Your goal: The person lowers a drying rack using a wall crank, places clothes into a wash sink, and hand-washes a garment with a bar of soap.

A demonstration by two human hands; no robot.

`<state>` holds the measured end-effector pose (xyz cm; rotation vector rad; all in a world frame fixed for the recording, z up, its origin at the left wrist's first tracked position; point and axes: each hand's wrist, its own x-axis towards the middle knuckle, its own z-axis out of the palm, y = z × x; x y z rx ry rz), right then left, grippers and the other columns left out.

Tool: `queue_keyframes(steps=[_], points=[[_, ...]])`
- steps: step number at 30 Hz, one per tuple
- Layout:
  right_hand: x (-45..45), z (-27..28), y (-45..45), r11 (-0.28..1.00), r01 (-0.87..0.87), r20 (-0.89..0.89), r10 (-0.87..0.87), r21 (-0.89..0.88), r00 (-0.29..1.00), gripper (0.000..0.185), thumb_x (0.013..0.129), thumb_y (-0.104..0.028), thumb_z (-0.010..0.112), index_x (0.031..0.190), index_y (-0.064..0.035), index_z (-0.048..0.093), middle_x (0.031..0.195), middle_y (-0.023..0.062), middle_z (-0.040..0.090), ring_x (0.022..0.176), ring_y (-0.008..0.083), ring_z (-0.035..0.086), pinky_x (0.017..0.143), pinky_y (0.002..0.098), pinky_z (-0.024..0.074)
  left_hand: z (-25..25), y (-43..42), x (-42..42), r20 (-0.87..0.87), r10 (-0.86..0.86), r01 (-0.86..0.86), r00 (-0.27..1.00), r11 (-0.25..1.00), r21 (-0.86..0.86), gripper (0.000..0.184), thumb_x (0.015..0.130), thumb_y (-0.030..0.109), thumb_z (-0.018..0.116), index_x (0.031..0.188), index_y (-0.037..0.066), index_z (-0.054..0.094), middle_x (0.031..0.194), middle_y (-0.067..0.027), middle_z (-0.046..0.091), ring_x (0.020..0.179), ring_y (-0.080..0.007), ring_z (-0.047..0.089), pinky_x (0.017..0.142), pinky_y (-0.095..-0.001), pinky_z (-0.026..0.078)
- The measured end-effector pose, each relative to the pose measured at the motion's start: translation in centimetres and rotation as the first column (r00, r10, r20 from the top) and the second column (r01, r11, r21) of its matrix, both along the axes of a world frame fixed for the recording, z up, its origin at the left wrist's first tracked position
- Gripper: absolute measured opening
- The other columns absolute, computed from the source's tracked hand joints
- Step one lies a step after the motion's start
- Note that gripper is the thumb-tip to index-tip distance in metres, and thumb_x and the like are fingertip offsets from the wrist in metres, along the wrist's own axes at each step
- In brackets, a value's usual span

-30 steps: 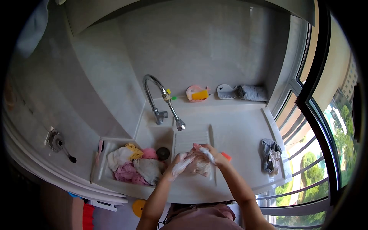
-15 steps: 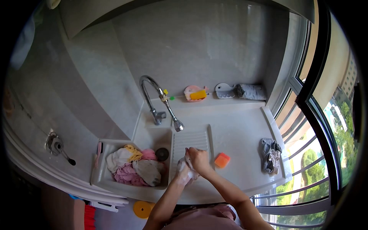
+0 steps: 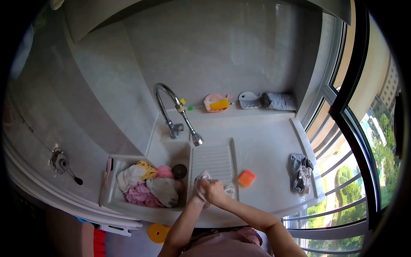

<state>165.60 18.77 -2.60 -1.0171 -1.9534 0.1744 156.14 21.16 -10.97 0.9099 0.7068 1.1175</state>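
Note:
A wet, pale cloth (image 3: 230,189) is bunched between my hands over the ribbed washboard (image 3: 210,159). My right hand (image 3: 213,192) is closed on it, its fist pressed against the left one. Partly hidden behind that fist, my left hand (image 3: 199,192) is wrapped round the cloth too, with some foam near it. An orange-pink soap block (image 3: 247,178) lies on the counter just right of the washboard. To the left, the basin (image 3: 112,188) holds white, yellow and pink clothes (image 3: 142,193).
A chrome faucet (image 3: 197,138) hangs above the washboard. Along the back ledge are a pink dish with a yellow bar (image 3: 219,104), a grey whale-shaped dish (image 3: 249,101) and a folded grey cloth (image 3: 279,102). Grey garments (image 3: 301,173) lie at the right edge.
My hands came together from apart, then moved slightly left, with the cloth bunched in them. The soap block, earlier mostly hidden by my right arm, now shows fully.

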Motion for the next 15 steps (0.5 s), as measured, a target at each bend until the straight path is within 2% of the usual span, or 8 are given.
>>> queue_keyframes(steps=[2,6,7,8,10,12,13,15], points=[[1.5,1.5,1.7,0.994,0.038,-0.039,-0.042,-0.101,0.998,0.008,0.071,-0.012,0.058,0.077,-0.0069,0.056,0.061,0.0153,0.058,0.056,0.033,0.06,0.052,0.0435,0.0474,4.7,-1.1,0.8,0.392,0.083,0.043,0.916,0.952,-0.302,0.026,0.095,0.032,0.035,0.096,0.012,0.052,0.09,-0.0022,0.054,0.083,-0.0159,0.054,0.072,-0.0325,0.046],[0.7,0.4,1.3,0.986,0.127,-0.02,-0.13,-0.108,0.991,0.011,0.071,-0.012,0.058,0.08,-0.0071,0.056,0.062,0.0139,0.058,0.055,0.033,0.06,0.051,0.042,0.0473,7.6,-1.6,1.5,0.399,0.187,0.003,0.898,0.902,-0.431,0.027,0.095,0.033,0.035,0.091,0.013,0.052,0.081,-0.0006,0.053,0.079,-0.0151,0.054,0.071,-0.0329,0.046],[0.0,0.7,-0.3,0.996,0.088,0.02,-0.087,-0.008,0.996,0.013,0.069,-0.01,0.057,0.081,-0.0071,0.056,0.063,0.0138,0.058,0.055,0.0334,0.06,0.051,0.0419,0.0472,0.8,-0.4,0.6,0.253,0.175,-0.096,0.952,0.95,-0.297,0.026,0.095,0.033,0.035,0.082,0.014,0.049,0.078,0.0001,0.05,0.075,-0.0136,0.052,0.068,-0.0312,0.044],[-1.1,-1.0,-1.5,0.999,-0.01,0.014,0.01,0.04,1.0,0.016,0.067,-0.007,0.056,0.083,-0.0071,0.056,0.063,0.0135,0.058,0.054,0.0339,0.059,0.051,0.0422,0.0468,1.0,-0.7,-0.5,0.782,-0.182,0.421,0.596,0.9,-0.111,0.027,0.095,0.032,0.035,0.076,0.016,0.044,0.075,0.0005,0.047,0.073,-0.0123,0.05,0.066,-0.0286,0.042],[-0.2,-0.9,-0.2,0.999,-0.032,-0.025,0.032,0.018,0.999,0.016,0.068,-0.006,0.055,0.083,-0.0072,0.056,0.063,0.0139,0.059,0.054,0.0337,0.059,0.051,0.0429,0.0466,0.0,0.0,-0.9,0.417,0.031,0.071,0.908,0.971,-0.228,0.026,0.094,0.034,0.037,0.083,0.014,0.05,0.075,0.0,0.051,0.075,-0.0135,0.053,0.067,-0.0301,0.044],[1.4,0.5,2.4,0.987,0.096,-0.09,-0.108,-0.127,0.99,0.016,0.068,-0.006,0.055,0.084,-0.0069,0.056,0.062,0.015,0.059,0.054,0.0334,0.059,0.05,0.0431,0.0465,9.3,-2.1,2.0,0.232,0.26,-0.13,0.937,0.879,-0.459,0.028,0.093,0.036,0.038,0.094,0.013,0.053,0.079,-0.0016,0.056,0.078,-0.0153,0.056,0.07,-0.0313,0.046],[2.0,-0.3,3.7,0.975,0.147,-0.129,-0.17,-0.166,0.977,0.014,0.069,-0.007,0.056,0.083,-0.0069,0.056,0.062,0.0158,0.059,0.053,0.0329,0.059,0.05,0.0431,0.0466,6.0,-1.9,0.6,0.22,-0.037,0.099,0.975,0.955,-0.281,0.04,0.093,0.045,0.038,0.112,0.012,0.051,0.1,-0.0038,0.058,0.094,-0.0173,0.056,0.081,-0.0334,0.046],[1.0,0.8,1.5,0.981,0.141,-0.067,-0.15,-0.131,0.986,0.013,0.069,-0.007,0.056,0.082,-0.0072,0.056,0.063,0.0158,0.06,0.054,0.0328,0.06,0.05,0.043,0.0467,-1.9,0.2,-1.1,0.335,-0.018,0.086,0.942,0.978,-0.19,0.032,0.094,0.04,0.038,0.104,0.013,0.052,0.095,-0.0023,0.056,0.089,-0.0159,0.055,0.077,-0.0306,0.045]])
